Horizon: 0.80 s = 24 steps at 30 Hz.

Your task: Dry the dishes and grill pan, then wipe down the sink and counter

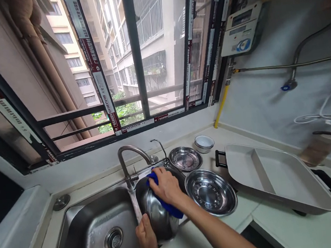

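A shiny stainless steel bowl [159,216] is held tilted over the right part of the sink. My left hand [147,237] grips its near left side, thumb along the edge. On the bowl's upper side, my right hand [166,185] presses a blue cloth [173,210], which hangs out below the palm. The fingertips of the right hand are partly hidden by the cloth. Just behind the bowl stands the curved faucet [124,164]. To the left lies the sink basin [92,232] with its drain, wet with drops.
Two round metal dishes, a near one [211,192] and a far one [185,158], sit right of the sink. Small white bowls [204,142] stand behind them. A large divided pan [281,174] with black handles occupies the right counter. Windows [165,118] line the back.
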{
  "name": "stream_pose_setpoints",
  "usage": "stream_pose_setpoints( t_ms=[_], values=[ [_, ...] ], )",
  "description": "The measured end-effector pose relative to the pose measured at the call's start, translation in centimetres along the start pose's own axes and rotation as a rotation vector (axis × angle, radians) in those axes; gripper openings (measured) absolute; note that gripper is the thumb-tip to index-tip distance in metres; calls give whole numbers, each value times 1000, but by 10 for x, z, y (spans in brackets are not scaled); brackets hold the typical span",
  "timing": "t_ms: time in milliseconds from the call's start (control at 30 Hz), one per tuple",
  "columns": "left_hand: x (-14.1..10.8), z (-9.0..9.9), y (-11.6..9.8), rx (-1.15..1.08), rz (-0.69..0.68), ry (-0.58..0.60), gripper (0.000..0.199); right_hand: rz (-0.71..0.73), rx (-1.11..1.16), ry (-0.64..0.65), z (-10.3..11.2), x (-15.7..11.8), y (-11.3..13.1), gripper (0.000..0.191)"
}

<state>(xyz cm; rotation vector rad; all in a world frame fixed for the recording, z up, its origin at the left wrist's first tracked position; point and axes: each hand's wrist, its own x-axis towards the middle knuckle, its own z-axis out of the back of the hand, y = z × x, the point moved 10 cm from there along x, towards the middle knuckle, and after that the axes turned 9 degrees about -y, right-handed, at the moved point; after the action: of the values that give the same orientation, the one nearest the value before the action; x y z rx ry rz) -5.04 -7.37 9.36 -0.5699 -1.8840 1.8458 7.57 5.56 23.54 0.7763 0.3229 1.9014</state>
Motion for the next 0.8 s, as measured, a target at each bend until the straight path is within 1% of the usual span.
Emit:
stream_pose_setpoints(
  t_ms=[100, 200, 267, 367, 433, 500, 533, 667, 800],
  values=[
    [-11, -1, 1, -126, 102, 47, 59, -59, 138, 167, -11, 26, -27, 36],
    [-17, -2, 5, -328, 283, 50, 55, -69, 287, 273, -26, 38, -51, 33],
    [-18, 1, 9, -422, 410, -12, 50, -122, 409, 318, -37, 38, -67, 31],
    [-17, 12, 16, -466, 551, -162, 34, -277, 623, 364, -54, 28, -91, 32],
    [-17, 9, 20, -540, 639, -168, 27, -359, 699, 350, -61, 19, -105, 32],
    [-17, -1, 22, -649, 730, -118, 27, -406, 723, 317, -65, 10, -117, 32],
    [-16, -4, 24, -689, 764, -113, 28, -424, 731, 297, -66, 5, -122, 33],
    [-9, -2, 36, -688, 810, -198, 28, -446, 736, 186, -60, -15, -133, 34],
    [-3, -11, 50, -661, 848, -164, 37, -433, 652, 5, -46, -35, -135, 38]
  ],
)
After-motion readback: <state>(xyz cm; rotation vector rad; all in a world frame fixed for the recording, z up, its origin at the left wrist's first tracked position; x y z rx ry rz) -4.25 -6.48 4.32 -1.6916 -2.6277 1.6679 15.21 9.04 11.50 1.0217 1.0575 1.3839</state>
